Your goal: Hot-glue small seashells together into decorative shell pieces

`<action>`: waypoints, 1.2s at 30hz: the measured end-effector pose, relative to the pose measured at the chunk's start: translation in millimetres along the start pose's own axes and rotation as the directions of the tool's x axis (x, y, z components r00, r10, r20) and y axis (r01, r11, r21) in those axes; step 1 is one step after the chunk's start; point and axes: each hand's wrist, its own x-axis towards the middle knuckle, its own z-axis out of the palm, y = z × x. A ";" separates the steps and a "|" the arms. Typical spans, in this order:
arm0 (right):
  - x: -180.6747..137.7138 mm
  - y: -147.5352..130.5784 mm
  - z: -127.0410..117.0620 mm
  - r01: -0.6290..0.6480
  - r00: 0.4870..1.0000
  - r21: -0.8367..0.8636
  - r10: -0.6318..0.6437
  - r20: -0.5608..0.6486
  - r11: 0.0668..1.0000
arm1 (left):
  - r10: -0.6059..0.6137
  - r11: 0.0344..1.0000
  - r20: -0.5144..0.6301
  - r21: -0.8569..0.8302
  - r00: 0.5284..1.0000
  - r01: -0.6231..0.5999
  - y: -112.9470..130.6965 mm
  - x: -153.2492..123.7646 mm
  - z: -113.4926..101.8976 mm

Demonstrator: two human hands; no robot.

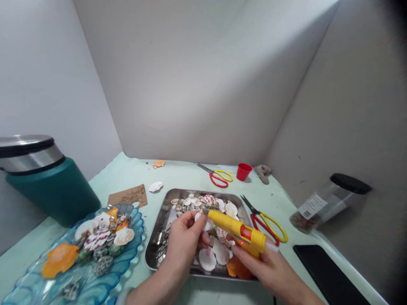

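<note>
Over the tray (154, 237), the right hand (262, 262) is gripping a glue gun (225, 223); the left hand (186, 233) is pinching what may be a shell (199, 216) by its nozzle (206, 210). Gluing seems under way, calling for a steady squeeze.

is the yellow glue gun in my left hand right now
No, your right hand is gripping the yellow glue gun above the metal tray.
</note>
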 end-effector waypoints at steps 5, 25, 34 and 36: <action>-0.7 -0.6 0.0 0.018 1.000 -0.011 -0.018 -0.008 1.000 | 0.004 1.000 -0.003 0.016 1.000 -0.004 -0.9 1.6 -0.2; -2.2 -7.0 6.6 -0.003 0.996 0.034 0.007 -0.093 0.999 | 0.008 0.999 -0.024 0.054 1.000 -0.006 -1.5 0.7 -0.5; -1.8 -7.7 3.7 0.004 0.998 0.007 -0.003 -0.067 1.000 | 0.019 0.998 -0.013 0.052 1.000 -0.018 -0.6 2.0 0.5; -1.2 -8.0 2.5 0.009 0.999 -0.004 -0.009 -0.041 1.000 | 0.015 0.999 -0.015 0.048 1.000 -0.014 -0.6 2.1 0.4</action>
